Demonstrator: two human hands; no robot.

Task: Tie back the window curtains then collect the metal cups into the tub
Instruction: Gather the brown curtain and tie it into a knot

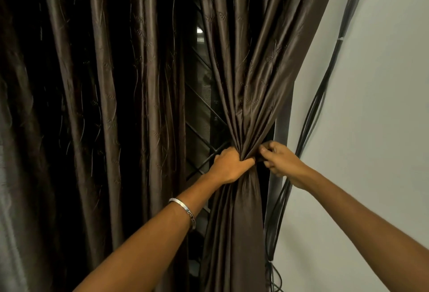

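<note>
Bangle (185,209): metal band on the left forearm, nearest the camera. Left hand (228,165): fingers curled tight round the gathered waist of the right curtain (255,71), bunching its folds into a neck. Right hand (277,160): just beside the left, on the wall side of the bunch, fingertips pinching something dark at the gather; whether that is a tie-back or a fold of cloth cannot be told. Right curtain: brown, glossy, soft fabric; likely light and slippery, so best held at the gathered neck, where the left hand has it, with the wrap made close above or below that grip. Left curtain (92,105): hanging loose, well left of the hands, not yet tied. Window grille (202,115): behind the gap, beyond the left hand. Cables (325,87): running down the wall (383,105), right of the right hand. Cups, tub: not in view.
</note>
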